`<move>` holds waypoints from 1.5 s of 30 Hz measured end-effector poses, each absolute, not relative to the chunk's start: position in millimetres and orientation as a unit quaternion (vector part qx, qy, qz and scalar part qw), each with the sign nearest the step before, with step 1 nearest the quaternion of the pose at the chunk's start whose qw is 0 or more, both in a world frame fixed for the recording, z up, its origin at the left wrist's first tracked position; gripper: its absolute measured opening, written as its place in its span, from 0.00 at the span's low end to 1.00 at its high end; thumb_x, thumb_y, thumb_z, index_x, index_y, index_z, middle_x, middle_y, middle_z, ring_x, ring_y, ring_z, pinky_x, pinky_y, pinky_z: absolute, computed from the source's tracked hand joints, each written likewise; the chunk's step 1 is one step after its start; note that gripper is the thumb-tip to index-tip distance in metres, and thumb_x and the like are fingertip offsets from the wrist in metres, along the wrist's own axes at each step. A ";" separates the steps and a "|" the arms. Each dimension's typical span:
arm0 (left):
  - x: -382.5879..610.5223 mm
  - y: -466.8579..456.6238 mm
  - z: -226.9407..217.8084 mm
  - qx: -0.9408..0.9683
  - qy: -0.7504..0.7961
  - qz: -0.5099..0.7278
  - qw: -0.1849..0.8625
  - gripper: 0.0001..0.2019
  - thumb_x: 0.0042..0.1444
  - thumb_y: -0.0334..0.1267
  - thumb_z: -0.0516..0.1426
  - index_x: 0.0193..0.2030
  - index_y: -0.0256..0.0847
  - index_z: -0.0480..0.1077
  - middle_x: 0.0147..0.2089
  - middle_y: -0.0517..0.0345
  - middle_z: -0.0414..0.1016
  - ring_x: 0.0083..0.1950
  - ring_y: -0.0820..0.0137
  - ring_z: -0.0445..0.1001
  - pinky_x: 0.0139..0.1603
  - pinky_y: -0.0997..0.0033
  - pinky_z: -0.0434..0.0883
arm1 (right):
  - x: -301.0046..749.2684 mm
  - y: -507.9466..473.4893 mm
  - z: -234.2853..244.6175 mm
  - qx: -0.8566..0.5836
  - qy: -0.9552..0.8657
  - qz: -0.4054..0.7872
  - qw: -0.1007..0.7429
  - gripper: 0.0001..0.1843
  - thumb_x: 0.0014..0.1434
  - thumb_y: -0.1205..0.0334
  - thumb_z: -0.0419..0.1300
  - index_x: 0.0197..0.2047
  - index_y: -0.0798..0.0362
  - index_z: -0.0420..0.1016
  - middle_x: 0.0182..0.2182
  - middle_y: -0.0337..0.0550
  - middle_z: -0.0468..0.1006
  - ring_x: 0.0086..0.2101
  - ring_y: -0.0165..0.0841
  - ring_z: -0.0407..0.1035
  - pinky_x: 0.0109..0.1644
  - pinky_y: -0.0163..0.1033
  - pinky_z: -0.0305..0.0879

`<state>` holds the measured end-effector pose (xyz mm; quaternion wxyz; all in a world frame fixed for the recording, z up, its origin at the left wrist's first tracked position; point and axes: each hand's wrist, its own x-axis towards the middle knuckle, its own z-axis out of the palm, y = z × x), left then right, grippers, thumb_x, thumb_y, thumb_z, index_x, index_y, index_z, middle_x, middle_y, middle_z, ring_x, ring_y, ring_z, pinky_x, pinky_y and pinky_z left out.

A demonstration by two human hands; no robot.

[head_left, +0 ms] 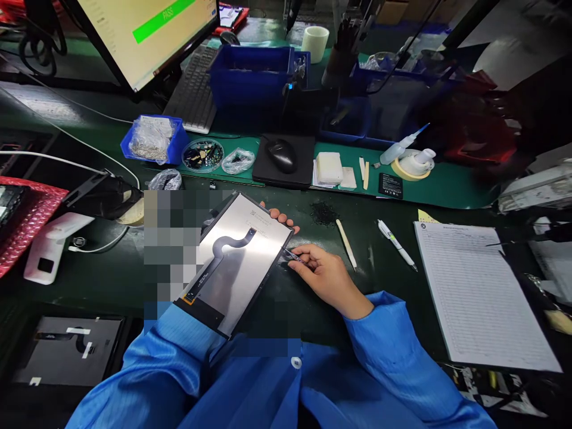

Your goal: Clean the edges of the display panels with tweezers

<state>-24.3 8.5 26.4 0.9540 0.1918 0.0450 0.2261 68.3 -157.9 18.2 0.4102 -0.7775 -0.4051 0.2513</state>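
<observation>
A flat display panel is held tilted above the dark bench, just in front of the blue-sleeved body, its silvery back up and a curved dark ribbon cable running along it. The left hand supports it from beneath, fingers curled round the far edge; the rest of that hand is hidden. The right hand pinches a slim pointed tool, probably tweezers, between thumb and fingers, its tip at the panel's right edge.

Beyond, a small blue bin holds a clear bag full of small metallic pieces. Just beside it, a round clear dish contains dark and shiny scraps, and next to that lies a crumpled clear bag. A larger blue bin stands behind them, its contents too dark to make out. To its right, a dark holder bristles with upright tools.

The monitor reads "PASS" on a green bar. Small print marks the panel's back, the bag's white label and a black block, all too fine to read. A ruled form lies at right, its heading illegible.
</observation>
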 end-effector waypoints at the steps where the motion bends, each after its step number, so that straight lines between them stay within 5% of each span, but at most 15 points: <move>1: -24.3 8.6 25.7 0.185 0.045 0.231 0.954 0.20 0.43 0.47 0.66 0.44 0.47 0.73 0.44 0.52 0.66 0.49 0.59 0.68 0.68 0.39 0.63 | 68.4 -157.9 17.8 -0.778 -0.404 0.248 0.413 0.09 0.64 0.52 0.62 0.47 0.41 0.79 0.32 0.42 0.82 0.30 0.43 0.77 0.34 0.51 0.76; 6: -25.3 11.6 23.2 0.205 0.044 0.211 0.955 0.22 0.42 0.45 0.67 0.46 0.48 0.71 0.46 0.53 0.65 0.51 0.58 0.67 0.69 0.38 0.60 | 70.5 -156.8 22.2 -0.774 -0.452 0.213 0.389 0.11 0.69 0.54 0.56 0.40 0.40 0.80 0.37 0.44 0.84 0.39 0.46 0.79 0.45 0.55 0.76; 12: -25.6 10.9 24.6 0.189 0.036 0.220 0.956 0.26 0.38 0.49 0.66 0.47 0.47 0.71 0.47 0.52 0.65 0.52 0.57 0.67 0.70 0.37 0.59 | 67.4 -157.1 17.0 -0.772 -0.384 0.260 0.435 0.08 0.63 0.52 0.64 0.45 0.39 0.79 0.31 0.41 0.82 0.30 0.44 0.77 0.34 0.52 0.75; 18: -24.1 9.0 22.4 0.193 0.041 0.226 0.954 0.25 0.40 0.46 0.66 0.48 0.48 0.71 0.47 0.52 0.64 0.52 0.57 0.66 0.69 0.40 0.61 | 69.5 -156.8 21.0 -0.772 -0.438 0.218 0.406 0.10 0.68 0.55 0.57 0.39 0.41 0.80 0.36 0.45 0.84 0.38 0.47 0.79 0.45 0.55 0.75; 24: -26.6 9.1 28.2 0.193 0.041 0.217 0.956 0.25 0.39 0.46 0.67 0.46 0.47 0.71 0.46 0.52 0.64 0.51 0.58 0.66 0.69 0.39 0.61 | 67.7 -158.8 14.7 -0.774 -0.384 0.260 0.431 0.08 0.64 0.51 0.63 0.46 0.40 0.78 0.29 0.39 0.80 0.28 0.43 0.76 0.32 0.50 0.74; 31: -25.9 11.5 21.4 0.178 0.024 0.208 0.962 0.23 0.41 0.44 0.67 0.46 0.47 0.71 0.47 0.52 0.65 0.52 0.58 0.65 0.69 0.41 0.61 | 69.7 -157.3 23.1 -0.773 -0.441 0.216 0.400 0.10 0.69 0.54 0.56 0.40 0.39 0.80 0.36 0.44 0.84 0.38 0.46 0.79 0.45 0.54 0.75; 38: -21.5 8.0 17.0 0.159 0.005 0.225 0.961 0.24 0.40 0.42 0.66 0.46 0.42 0.67 0.46 0.52 0.62 0.51 0.60 0.64 0.63 0.48 0.66 | 66.7 -159.2 16.3 -0.771 -0.362 0.280 0.443 0.09 0.62 0.49 0.64 0.45 0.38 0.78 0.30 0.40 0.80 0.26 0.43 0.75 0.30 0.50 0.71; 45: -24.1 13.8 15.9 0.185 -0.003 0.220 0.958 0.25 0.43 0.44 0.65 0.49 0.41 0.67 0.45 0.51 0.60 0.51 0.60 0.64 0.66 0.44 0.64 | 69.1 -157.4 22.3 -0.775 -0.416 0.239 0.411 0.10 0.68 0.50 0.57 0.41 0.37 0.79 0.32 0.42 0.83 0.34 0.46 0.79 0.41 0.55 0.74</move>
